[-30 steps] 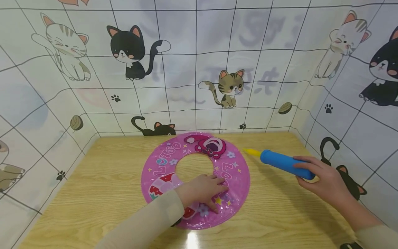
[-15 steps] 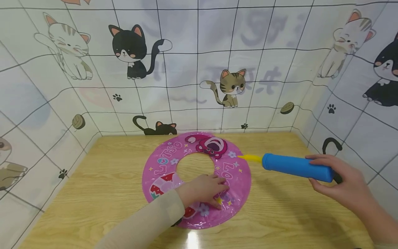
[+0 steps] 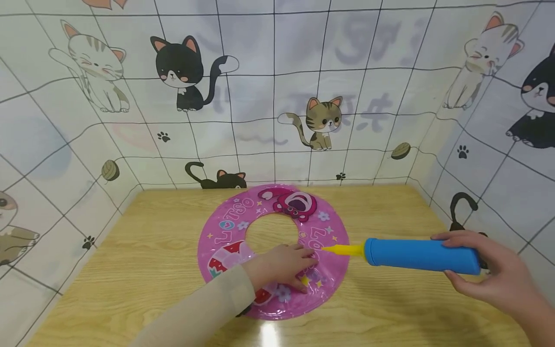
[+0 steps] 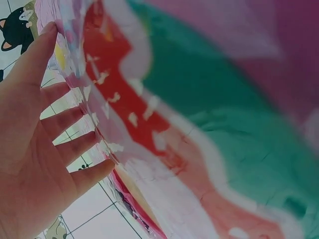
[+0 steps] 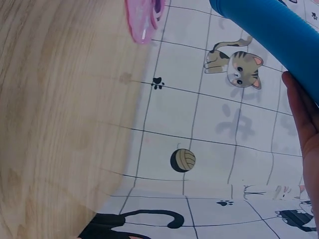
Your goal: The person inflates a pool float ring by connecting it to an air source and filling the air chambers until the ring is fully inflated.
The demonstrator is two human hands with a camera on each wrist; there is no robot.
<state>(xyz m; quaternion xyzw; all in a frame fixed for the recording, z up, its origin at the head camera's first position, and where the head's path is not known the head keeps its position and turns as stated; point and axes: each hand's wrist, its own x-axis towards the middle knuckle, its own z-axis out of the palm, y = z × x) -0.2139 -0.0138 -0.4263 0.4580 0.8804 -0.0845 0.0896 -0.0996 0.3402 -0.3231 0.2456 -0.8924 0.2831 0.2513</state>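
A pink swim ring with bear, flower and lettering prints lies on the table, looking limp and not firmly filled. My left hand rests on its near right part, fingers spread and fairly straight. In the left wrist view, those fingers touch the ring's glossy film. My right hand grips the rear end of a blue hand pump, held roughly level above the table. Its yellow nozzle points left and overlaps the ring in view, close to my left fingertips; whether it touches is unclear.
A wood-grain tabletop lies under the ring. Pale wall sheets with grid lines and cartoon cats stand behind it and at both sides. The right wrist view shows the table's edge meeting the sheet.
The right hand has brought the pump nearer and somewhat right, and turned it from slanting to about level. Its nozzle has come over the ring's right side. The left hand has hardly moved.
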